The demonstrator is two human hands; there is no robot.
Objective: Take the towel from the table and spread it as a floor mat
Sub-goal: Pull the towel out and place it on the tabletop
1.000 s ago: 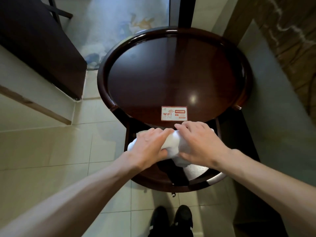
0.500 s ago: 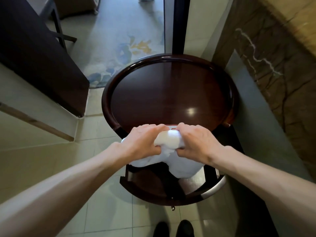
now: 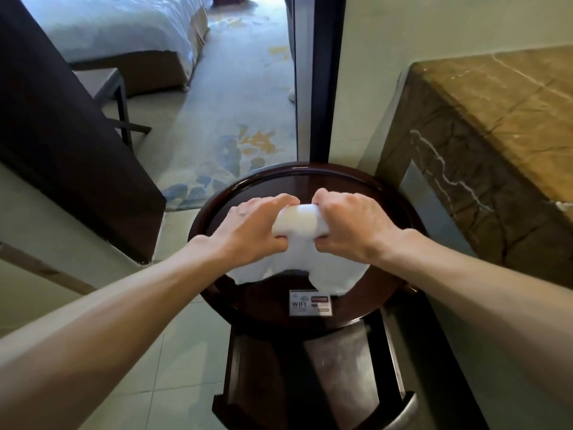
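While both hands clamp its rolled top, the white towel [image 3: 299, 259] hangs soft and fluffy above the round bench [image 3: 400, 209], a glossy dark-wood top with a raised rim. The left hand [image 3: 251, 231] and right hand [image 3: 350, 228] curl tightly around opposite ends of the roll, loose cloth drooping below them. A flat rectangular WIFI card [image 3: 310, 303] lies on the polished wood. Veined brown marble counter [image 3: 496, 125] stands to the right.
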